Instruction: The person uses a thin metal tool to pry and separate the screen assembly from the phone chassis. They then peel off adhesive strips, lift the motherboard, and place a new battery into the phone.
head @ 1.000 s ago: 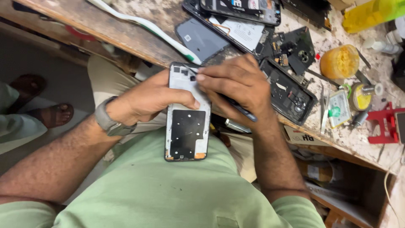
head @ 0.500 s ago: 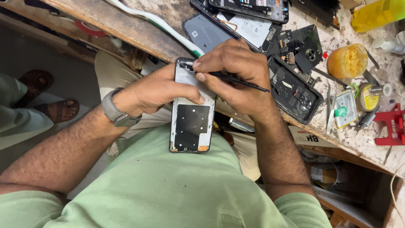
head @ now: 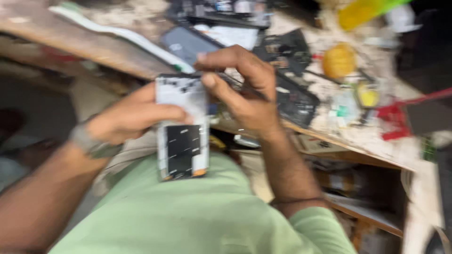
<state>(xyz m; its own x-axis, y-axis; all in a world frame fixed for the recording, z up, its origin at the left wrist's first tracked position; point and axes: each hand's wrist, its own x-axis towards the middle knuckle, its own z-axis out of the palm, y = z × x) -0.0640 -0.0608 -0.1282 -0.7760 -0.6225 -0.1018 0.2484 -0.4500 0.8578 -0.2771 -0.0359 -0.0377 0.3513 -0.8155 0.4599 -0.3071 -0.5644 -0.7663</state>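
Noticeably, the head view is more blurred than half a second ago, and the scene has slid: the opened phone frame [head: 182, 128] now sits a little lower and more to the left, while the bench clutter has drifted right. The left hand [head: 134, 117] keeps its grip on the phone frame from the left side, fingers wrapped across its middle, wrist strap [head: 88, 142] showing just behind the hand. The right hand [head: 240, 89] remains clenched around a thin dark tool [head: 235, 84], thumb and forefinger pinched at the phone frame's upper right corner; the tool tip is lost in blur, so contact with the frame cannot be confirmed. The phone frame stands upright between both hands, over the green shirt [head: 197, 211], its dark lower panel facing the camera. Beyond the right hand lies a dark phone body [head: 294, 101] on the workbench [head: 358, 141], with a yellow round container [head: 338, 60] further out and a red tool [head: 393, 115] to the far right of that hand. Above the left hand a white strip [head: 117, 35] runs along the bench edge, and a grey flat panel [head: 186, 44] lies just past the right fingertips. The right hand's knuckles screen the phone frame's top edge from inspection.
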